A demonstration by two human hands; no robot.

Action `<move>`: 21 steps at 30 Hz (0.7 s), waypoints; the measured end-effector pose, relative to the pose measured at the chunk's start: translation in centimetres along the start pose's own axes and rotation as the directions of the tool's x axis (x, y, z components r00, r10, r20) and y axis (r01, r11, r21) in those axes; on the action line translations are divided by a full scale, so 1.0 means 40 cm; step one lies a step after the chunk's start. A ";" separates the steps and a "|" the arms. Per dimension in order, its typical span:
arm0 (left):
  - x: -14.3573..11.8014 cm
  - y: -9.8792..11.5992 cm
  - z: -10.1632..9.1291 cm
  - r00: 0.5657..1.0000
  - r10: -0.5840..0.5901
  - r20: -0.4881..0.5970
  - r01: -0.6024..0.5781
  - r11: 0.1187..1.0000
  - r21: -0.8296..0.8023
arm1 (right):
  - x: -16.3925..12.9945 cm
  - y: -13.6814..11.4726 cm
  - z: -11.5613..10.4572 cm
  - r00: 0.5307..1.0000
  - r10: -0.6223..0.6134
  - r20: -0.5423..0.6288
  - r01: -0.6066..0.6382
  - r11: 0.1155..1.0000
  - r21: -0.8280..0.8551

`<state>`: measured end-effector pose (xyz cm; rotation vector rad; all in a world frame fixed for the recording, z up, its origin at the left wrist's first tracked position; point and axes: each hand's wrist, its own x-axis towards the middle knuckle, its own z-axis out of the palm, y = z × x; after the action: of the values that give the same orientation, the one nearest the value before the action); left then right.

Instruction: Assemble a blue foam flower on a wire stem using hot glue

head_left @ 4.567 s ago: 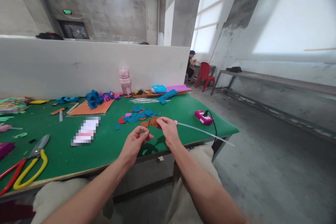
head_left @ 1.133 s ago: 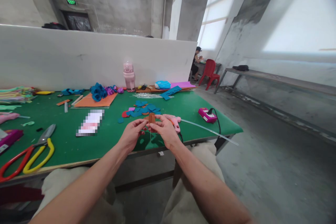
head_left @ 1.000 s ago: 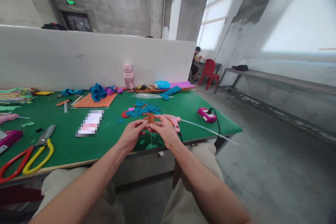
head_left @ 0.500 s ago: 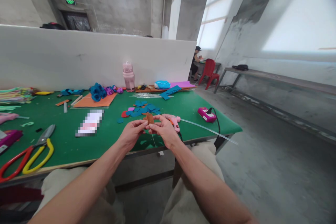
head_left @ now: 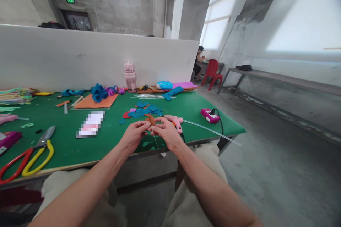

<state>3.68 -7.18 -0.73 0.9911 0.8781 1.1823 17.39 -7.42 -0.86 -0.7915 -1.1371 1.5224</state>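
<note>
Over the near edge of the green table (head_left: 106, 149), my left hand (head_left: 134, 134) and my right hand (head_left: 166, 133) meet, their fingers closed on a small brown felt piece (head_left: 151, 119). Below it a thin pale wire (head_left: 156, 142) sticks out and slants down. The felt looks curled at its upper end. Behind my fingers lie blue felt cut-outs (head_left: 149, 110) with a red piece (head_left: 126, 115) among them. Just past my right hand is a pink glue gun (head_left: 176, 122), a long clear glue stick (head_left: 210, 128) reaching out of its back.
Red-and-yellow-handled scissors (head_left: 39, 154) and a blurred-out phone (head_left: 91, 124) lie to the left. Blue felt flowers (head_left: 99, 93) rest on an orange sheet (head_left: 106, 102). A pink bottle (head_left: 130, 77) stands by the white partition (head_left: 93, 56). A magenta power box (head_left: 210, 116) sits right.
The brown felt piece has turned and curled slightly between my fingertips, its top now looking narrower. Both hands have stayed in nearly the same place.
</note>
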 end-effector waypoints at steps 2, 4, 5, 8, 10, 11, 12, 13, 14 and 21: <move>0.000 0.000 0.000 1.000 0.007 -0.003 -0.007 1.000 0.003 | 0.001 0.002 0.001 1.000 0.018 -0.006 -0.018 1.000 0.012; 0.000 0.000 0.000 1.000 0.015 -0.017 -0.015 1.000 0.009 | 0.002 0.003 0.004 0.999 0.029 -0.030 -0.029 1.000 0.008; 0.001 -0.001 0.000 0.999 0.018 -0.030 -0.018 1.000 0.011 | 0.002 0.004 0.006 0.998 0.029 -0.047 -0.029 1.000 -0.006; 0.002 -0.003 0.001 0.998 0.030 -0.063 -0.030 1.000 0.009 | 0.001 0.004 0.012 0.995 0.004 -0.098 -0.011 0.997 -0.071; 0.003 -0.006 0.001 0.997 0.036 -0.068 -0.035 0.999 0.006 | 0.001 0.005 0.014 0.993 -0.021 -0.115 0.008 0.994 -0.112; 0.003 -0.007 0.001 0.997 0.037 -0.066 -0.037 0.999 0.005 | 0.002 0.006 0.015 0.992 -0.033 -0.120 0.018 0.991 -0.129; 0.003 -0.008 0.001 0.997 0.036 -0.061 -0.035 0.999 0.005 | 0.002 0.007 0.016 0.991 -0.043 -0.123 0.025 0.989 -0.143; 0.003 -0.009 0.001 0.998 0.035 -0.057 -0.034 0.999 0.007 | 0.003 0.008 0.016 0.991 -0.050 -0.125 0.030 0.988 -0.153; 0.003 -0.009 0.002 0.998 0.035 -0.055 -0.035 0.999 0.010 | 0.004 0.010 0.015 0.991 -0.054 -0.126 0.033 0.987 -0.160; -0.001 -0.007 0.005 0.998 0.045 -0.040 -0.045 0.999 0.007 | 0.006 0.014 0.014 0.990 -0.069 -0.121 0.053 0.990 -0.129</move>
<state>3.92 -7.29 -0.92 0.9999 0.8956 1.2417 16.62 -7.34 -1.18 -0.9165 -1.1612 1.3417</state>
